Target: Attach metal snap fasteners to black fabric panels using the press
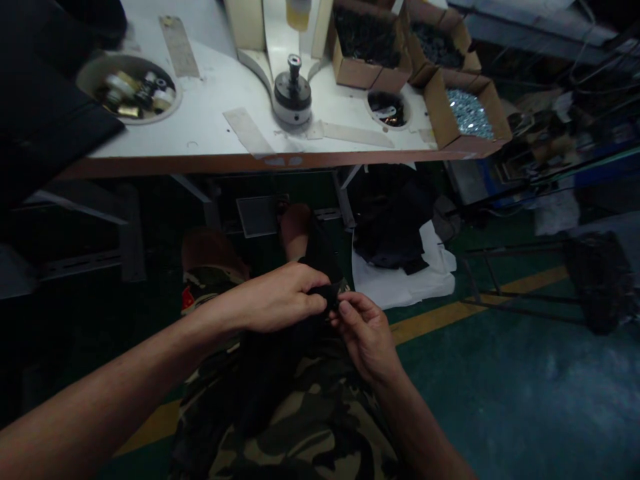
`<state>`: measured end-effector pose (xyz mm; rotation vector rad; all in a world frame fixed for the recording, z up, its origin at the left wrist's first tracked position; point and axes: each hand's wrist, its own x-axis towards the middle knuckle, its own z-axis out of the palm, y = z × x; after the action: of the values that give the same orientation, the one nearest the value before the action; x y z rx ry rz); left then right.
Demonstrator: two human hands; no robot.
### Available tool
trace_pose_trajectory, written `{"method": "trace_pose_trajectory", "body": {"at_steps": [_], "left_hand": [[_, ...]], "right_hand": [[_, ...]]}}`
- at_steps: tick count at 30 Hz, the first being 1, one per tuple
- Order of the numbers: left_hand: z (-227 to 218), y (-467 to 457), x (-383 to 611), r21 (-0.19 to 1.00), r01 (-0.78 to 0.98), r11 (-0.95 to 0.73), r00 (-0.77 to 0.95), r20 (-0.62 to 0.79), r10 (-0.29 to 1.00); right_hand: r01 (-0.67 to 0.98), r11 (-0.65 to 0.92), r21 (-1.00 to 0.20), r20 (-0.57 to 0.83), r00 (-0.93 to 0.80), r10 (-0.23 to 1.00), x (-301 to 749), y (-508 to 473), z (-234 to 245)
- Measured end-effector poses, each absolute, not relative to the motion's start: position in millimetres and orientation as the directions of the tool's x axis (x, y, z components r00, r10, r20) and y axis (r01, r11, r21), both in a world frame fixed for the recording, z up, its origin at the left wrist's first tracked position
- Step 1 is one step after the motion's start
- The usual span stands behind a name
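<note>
A dark fabric piece lies over my lap on camouflage trousers. My left hand reaches across from the left and pinches a black edge of this fabric between thumb and fingers. Close against it on the right, my right hand is closed at the same edge, thumb and fingertips together. Whether a small part sits between the right fingertips is too dark to make out. Beyond both hands, a press machine with a round metal die stands on the white table.
Cardboard boxes of dark small parts and shiny metal pieces stand on the table's right. Two round holes hold loose parts and dark bits. Below, a foot pedal, dark cloth on a white sheet and a stool.
</note>
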<state>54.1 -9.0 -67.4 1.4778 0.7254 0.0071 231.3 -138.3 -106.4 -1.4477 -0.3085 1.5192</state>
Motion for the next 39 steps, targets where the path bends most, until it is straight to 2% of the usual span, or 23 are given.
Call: {"method": "trace_pose_trajectory", "body": {"at_steps": [11,18,21,26,30,39], "left_hand": [[-68,-15,66,0.873,0.468,0.138,0.739,-0.472,0.480],[-74,-16,64,0.835,0.403,0.375,0.740,-0.538,0.403],[-78,-17,64,0.826,0.388,0.409,0.736,-0.545,0.402],[-78,-17,63,0.841,0.422,0.338,0.731,-0.536,0.422],[-74,-18,63,0.847,0.484,0.220,0.724,-0.529,0.443],[-78,-34,64,0.833,0.553,-0.025,0.670,-0.426,0.608]], "right_hand": [[-0.556,-0.473,-0.684,-0.648,0.166,0.743,236,-139,-108],[-0.603,-0.466,-0.647,-0.670,0.157,0.726,233,-138,-107],[-0.606,-0.463,-0.647,-0.671,0.164,0.723,233,-138,-108],[-0.598,-0.456,-0.659,-0.656,0.161,0.737,233,-137,-108],[-0.611,-0.448,-0.652,-0.649,0.144,0.747,232,-137,-107],[-0.594,-0.454,-0.664,-0.641,0.139,0.755,232,-140,-112]]}}
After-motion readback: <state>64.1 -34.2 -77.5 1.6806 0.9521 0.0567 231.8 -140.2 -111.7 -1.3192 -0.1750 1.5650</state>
